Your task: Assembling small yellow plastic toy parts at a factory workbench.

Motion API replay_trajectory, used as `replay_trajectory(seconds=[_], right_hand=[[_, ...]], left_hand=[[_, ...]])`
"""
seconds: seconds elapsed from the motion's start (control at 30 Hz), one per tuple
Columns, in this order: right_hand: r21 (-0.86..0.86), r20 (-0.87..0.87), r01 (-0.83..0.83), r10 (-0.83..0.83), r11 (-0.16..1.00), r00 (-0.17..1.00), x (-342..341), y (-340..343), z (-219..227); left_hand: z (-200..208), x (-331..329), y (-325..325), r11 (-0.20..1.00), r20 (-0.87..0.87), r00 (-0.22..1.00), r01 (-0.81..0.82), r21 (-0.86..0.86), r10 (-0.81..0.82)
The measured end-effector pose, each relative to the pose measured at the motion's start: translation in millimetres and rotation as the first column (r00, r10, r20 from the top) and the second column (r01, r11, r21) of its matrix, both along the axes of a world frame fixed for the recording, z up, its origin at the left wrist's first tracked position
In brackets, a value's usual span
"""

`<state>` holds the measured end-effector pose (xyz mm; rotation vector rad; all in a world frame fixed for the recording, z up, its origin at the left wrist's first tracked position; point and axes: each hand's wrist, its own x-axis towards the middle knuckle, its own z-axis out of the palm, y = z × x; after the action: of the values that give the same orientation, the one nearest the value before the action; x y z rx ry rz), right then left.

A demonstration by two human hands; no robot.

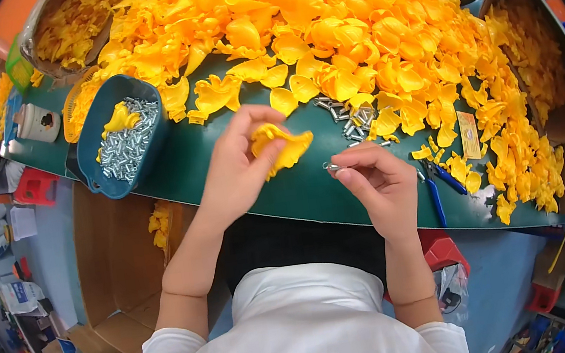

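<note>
My left hand pinches a curved yellow plastic piece between thumb and fingers, raised over the green tabletop. To its right, my right hand holds a small silver metal pin by thumb and forefinger, its end pointing toward the yellow piece. The two are apart. Just beyond my right hand lies a small heap of similar silver metal pins. Blue-handled pliers rest on the table to the right of that hand.
A large mound of yellow plastic pieces covers the table's far side. A blue basket of silver pins stands at the left. Boxes of yellow pieces flank both ends. An open cardboard box sits below the table's left edge.
</note>
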<state>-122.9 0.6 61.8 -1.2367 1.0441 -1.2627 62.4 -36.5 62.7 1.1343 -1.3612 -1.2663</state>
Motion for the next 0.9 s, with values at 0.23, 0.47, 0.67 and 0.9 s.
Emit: replay_trajectory(seconds=[0.23, 0.47, 0.67, 0.9], right_hand=[[-0.328, -0.335, -0.126, 0.01, 0.936, 0.942, -7.7, -8.1, -1.4], [-0.345, -0.402, -0.079, -0.071, 0.935, 0.913, -5.7, -4.0, -1.4], [-0.338, -0.371, -0.057, -0.077, 0.939, 0.925, -8.1, -3.0, -3.1], [-0.406, -0.539, -0.096, -0.153, 0.909, 0.828, -8.5, -2.8, -2.5]], left_hand=[[4.0, -11.0, 16.9, 0.96, 0.233, 0.933, 0.28, 0.006, -0.273], [5.7, -17.0, 17.7, 0.958, 0.39, 0.89, 0.282, -0.06, -0.238], [7.8, -19.1, 16.3, 0.949, 0.364, 0.881, 0.313, 0.028, -0.302], [5.5, -14.6, 14.6, 0.913, 0.534, 0.768, 0.407, 0.017, -0.352]])
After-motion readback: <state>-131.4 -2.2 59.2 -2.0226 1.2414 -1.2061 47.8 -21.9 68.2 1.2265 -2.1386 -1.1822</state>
